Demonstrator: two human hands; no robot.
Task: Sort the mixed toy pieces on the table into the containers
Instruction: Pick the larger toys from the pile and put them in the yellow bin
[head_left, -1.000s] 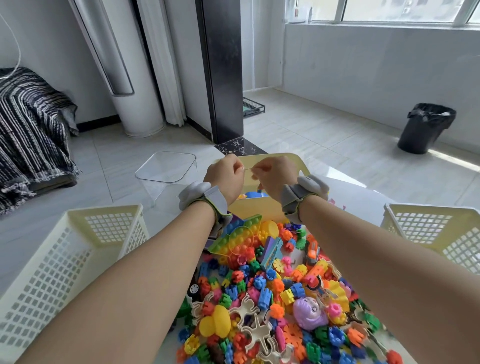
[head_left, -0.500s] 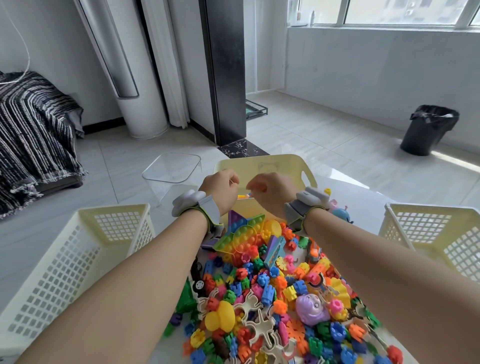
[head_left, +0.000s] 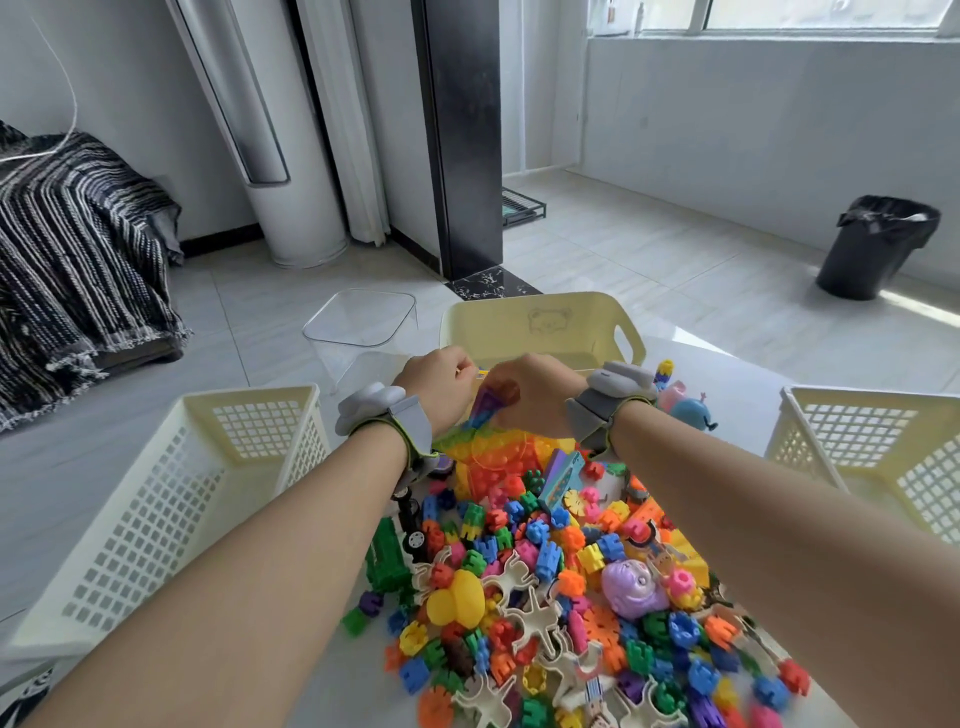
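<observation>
Lowered since before, left hand (head_left: 435, 385) and right hand (head_left: 537, 396) both pinch the bumpy rainbow bubble mat (head_left: 496, 451).

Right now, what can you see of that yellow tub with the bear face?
The yellow tub looks like plastic, with rounded corners, a bear face on its far inner wall and a handle slot on the right. It stands upright at the table's far end; the left hand and right hand hide its near rim.

Near my left hand (head_left: 439, 387), the pieces (head_left: 545, 558) are glossy plastic. The basket (head_left: 156, 519) left of it is matt plastic.
</observation>
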